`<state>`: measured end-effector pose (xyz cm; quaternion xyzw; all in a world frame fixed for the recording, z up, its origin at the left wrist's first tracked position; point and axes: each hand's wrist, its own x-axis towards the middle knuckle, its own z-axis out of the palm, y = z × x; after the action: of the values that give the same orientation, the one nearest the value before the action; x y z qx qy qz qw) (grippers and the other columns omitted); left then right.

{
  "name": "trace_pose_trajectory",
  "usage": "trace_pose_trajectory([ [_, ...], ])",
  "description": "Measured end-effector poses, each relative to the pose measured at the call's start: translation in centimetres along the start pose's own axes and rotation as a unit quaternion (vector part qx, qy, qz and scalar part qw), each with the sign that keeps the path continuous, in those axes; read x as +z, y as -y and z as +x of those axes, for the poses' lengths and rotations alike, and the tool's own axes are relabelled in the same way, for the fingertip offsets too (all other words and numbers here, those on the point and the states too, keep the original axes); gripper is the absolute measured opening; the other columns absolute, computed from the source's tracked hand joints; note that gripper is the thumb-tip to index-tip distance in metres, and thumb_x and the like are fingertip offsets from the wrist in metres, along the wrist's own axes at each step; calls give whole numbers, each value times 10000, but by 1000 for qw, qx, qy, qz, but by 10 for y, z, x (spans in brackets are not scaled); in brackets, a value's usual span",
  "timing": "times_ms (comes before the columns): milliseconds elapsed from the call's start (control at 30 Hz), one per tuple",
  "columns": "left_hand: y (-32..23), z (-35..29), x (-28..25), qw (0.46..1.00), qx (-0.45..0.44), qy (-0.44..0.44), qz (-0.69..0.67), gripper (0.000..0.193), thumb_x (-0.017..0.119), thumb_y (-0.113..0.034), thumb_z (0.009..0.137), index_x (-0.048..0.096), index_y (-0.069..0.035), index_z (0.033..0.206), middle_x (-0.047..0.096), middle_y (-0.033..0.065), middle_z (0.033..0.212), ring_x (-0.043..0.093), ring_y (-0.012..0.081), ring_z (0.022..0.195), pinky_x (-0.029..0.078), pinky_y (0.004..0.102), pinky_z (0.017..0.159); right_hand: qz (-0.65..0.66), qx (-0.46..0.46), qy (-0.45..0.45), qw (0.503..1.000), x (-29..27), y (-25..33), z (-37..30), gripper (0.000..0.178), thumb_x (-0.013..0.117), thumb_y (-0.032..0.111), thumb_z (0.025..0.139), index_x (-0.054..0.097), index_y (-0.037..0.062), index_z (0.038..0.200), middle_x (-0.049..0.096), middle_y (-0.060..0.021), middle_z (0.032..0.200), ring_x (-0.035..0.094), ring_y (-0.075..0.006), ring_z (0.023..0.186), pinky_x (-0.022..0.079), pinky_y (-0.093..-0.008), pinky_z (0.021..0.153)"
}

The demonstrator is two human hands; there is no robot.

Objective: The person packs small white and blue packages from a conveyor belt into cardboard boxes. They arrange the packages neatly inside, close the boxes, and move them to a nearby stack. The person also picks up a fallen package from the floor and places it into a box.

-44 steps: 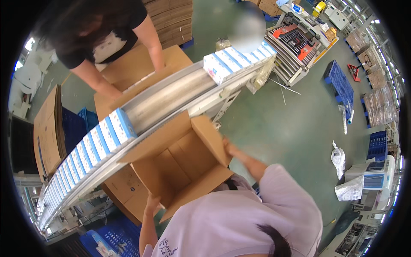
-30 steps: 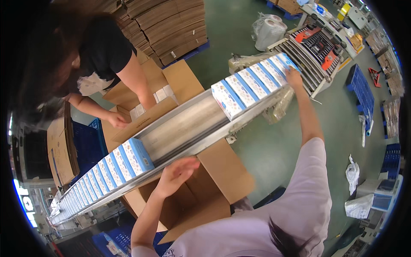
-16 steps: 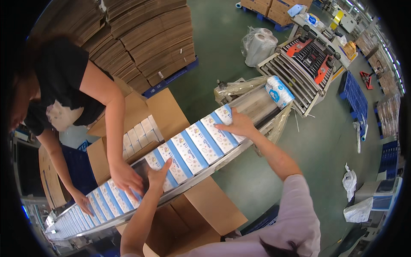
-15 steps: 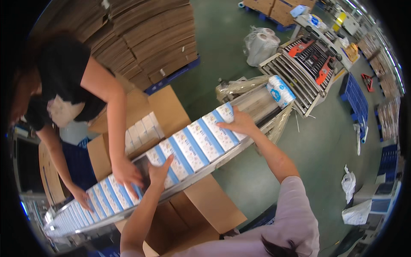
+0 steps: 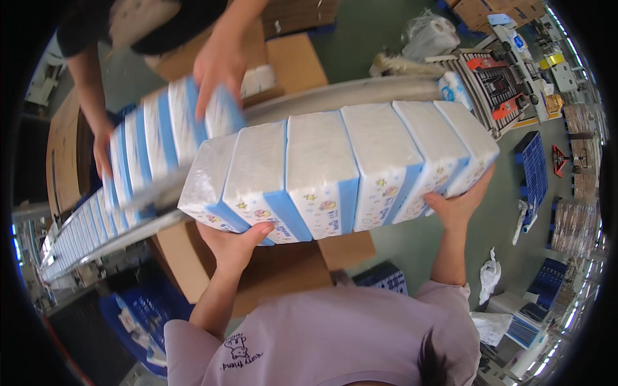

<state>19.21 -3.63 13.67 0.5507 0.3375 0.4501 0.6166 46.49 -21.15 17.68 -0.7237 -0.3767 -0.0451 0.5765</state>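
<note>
A row of several white-and-blue tissue packs point(image 5: 325, 167) hangs in the air between my hands, pressed side by side. My left hand point(image 5: 235, 244) grips the row's left end, thumb on the printed front. At the right end my right hand point(image 5: 465, 198) clasps the last packs, its thumb on the front. The fingers beneath the packs are partly hidden. Behind the row runs the conveyor point(image 5: 290, 100), and below it an open cardboard box point(image 5: 283, 273) stands in front of me.
Across the conveyor a co-worker's hands point(image 5: 219, 64) hold another row of tissue packs point(image 5: 158, 132), blurred by motion. More packs point(image 5: 80, 225) line the belt at left. A second open box point(image 5: 296, 61) stands on the far side. A roller table point(image 5: 492, 83) sits beyond the belt's right end.
My hands have lifted the row of tissue packs off the conveyor and brought it closer, its tops now facing up toward me. The co-worker has raised another row from the belt.
</note>
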Motion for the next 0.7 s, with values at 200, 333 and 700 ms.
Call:
trace_pose_trajectory([
  [200,25,-81,-120,984,-103,-45,141,956,811,-177,626,177,13,1315,446,144,1156,534,224,976,476,337,813,-35,152,186,970,58,26,-121,1137,862,401,497,203,-87,1284,518,-212,1088,567,-264,959,469,-367,789],
  [333,86,-88,-170,747,-398,185,500,758,606,-502,751,411,63,1218,568,310,992,585,342,958,456,340,844,-244,220,543,773,114,-17,-174,948,668,574,659,338,-92,1247,620,-234,916,624,-335,863,497,-387,748],
  [700,297,-113,-169,604,-543,384,439,811,378,-748,734,630,-38,1033,566,179,1138,506,336,1092,374,428,938,-374,249,757,474,219,-160,-277,606,528,509,798,573,-10,1108,534,-190,1195,560,-329,1026,455,-399,857],
])
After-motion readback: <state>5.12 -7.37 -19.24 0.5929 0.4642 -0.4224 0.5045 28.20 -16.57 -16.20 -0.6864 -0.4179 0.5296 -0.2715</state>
